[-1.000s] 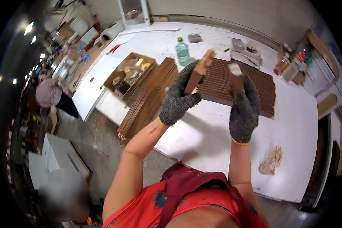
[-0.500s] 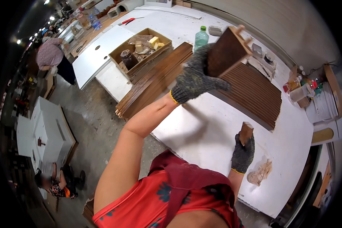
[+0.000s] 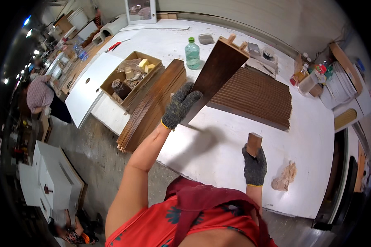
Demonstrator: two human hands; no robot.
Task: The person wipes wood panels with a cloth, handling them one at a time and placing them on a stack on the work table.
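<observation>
In a dark knitted glove, my left hand (image 3: pixel 179 105) grips the edge of a dark brown wooden board (image 3: pixel 218 68). The board is raised and tilted above the white table, with two pale dowels sticking out of its far end. My right hand (image 3: pixel 255 166), gloved alike, holds a small brown block (image 3: pixel 254 144) upright over the near right part of the table. Beyond the held board lies a row of dark brown strips (image 3: pixel 255 99) set side by side. A stack of similar long boards (image 3: pixel 154 107) rests left of my left hand.
A cardboard box (image 3: pixel 130 80) with a dark jar and yellowish blocks stands at the left. Behind are a green-capped bottle (image 3: pixel 192 54) and a red-handled tool (image 3: pixel 115 46). Crumpled brownish material (image 3: pixel 284 177) lies near right. Bottles (image 3: pixel 311 78) crowd the right side. Two people are off to the left.
My left hand has moved left and turned the board, so its long face shows more. My right hand still holds the block. The whole view has shifted somewhat.
</observation>
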